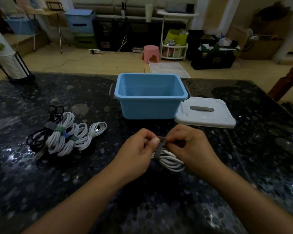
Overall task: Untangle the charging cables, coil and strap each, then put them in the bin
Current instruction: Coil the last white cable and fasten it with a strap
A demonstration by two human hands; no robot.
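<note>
Now, fingers: both hands pinch the grey strap [161, 141], pulling it snug round the white cable [171, 160].
Left hand [140, 147]: thumb pins the strap's end.
Right hand [189, 146]: steadies the coil above the bench [243, 166].
Strapped bundles [68, 137]: heaped left, awaiting binning.
Bin [150, 105]: open behind, apparently empty; lid [205, 114] beside it.

One blue bin [150, 97] stood at the frame's centre, one white lid [205, 114] lying at its right. At left lay a cluster of strapped coils [66, 135]: at least four white and one black, the exact count unclear where they overlapped. One more white coil [171, 161], banded by one grey strap [158, 149], sat between two hands, left hand [139, 147] and right hand [191, 147], at lower centre.
</note>
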